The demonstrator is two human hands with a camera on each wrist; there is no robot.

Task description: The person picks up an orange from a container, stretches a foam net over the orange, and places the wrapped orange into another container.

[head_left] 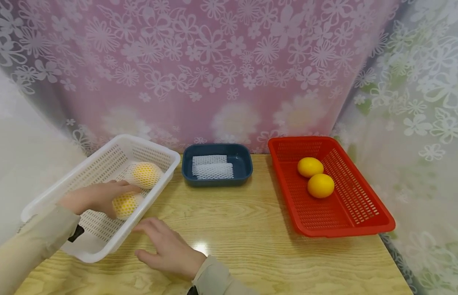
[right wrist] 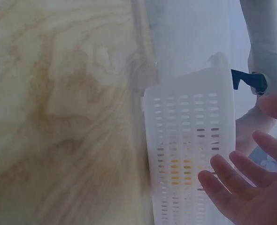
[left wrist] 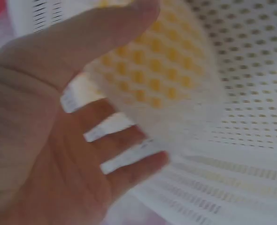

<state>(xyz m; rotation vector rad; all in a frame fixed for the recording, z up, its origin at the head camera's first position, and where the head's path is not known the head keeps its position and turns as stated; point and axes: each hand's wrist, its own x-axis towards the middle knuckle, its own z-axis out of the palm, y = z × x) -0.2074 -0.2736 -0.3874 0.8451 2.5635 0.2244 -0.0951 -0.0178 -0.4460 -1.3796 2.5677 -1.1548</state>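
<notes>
Curling round a netted yellow fruit (head_left: 124,205), the left hand (head_left: 97,197) holds it inside the white basket (head_left: 103,167), its thumb on one side and its fingers on the other; whether the fruit is off the basket floor, I cannot tell. Just behind it, in the same basket, is a second netted fruit (head_left: 146,175). The right hand (head_left: 173,250) is just outside the basket's near long side, palm down over the counter (head_left: 243,217), its fingers spread wide and holding nothing; whether a fingertip touches the basket wall is unclear. Past the basket's far end stands a dark blue tray (head_left: 217,182) with white net sleeves (head_left: 215,170) lying in it. At the far right, a red basket (head_left: 341,219) holds two bare yellow fruits (head_left: 320,185), one touching the other. A pink floral curtain (head_left: 214,78) hangs behind.
</notes>
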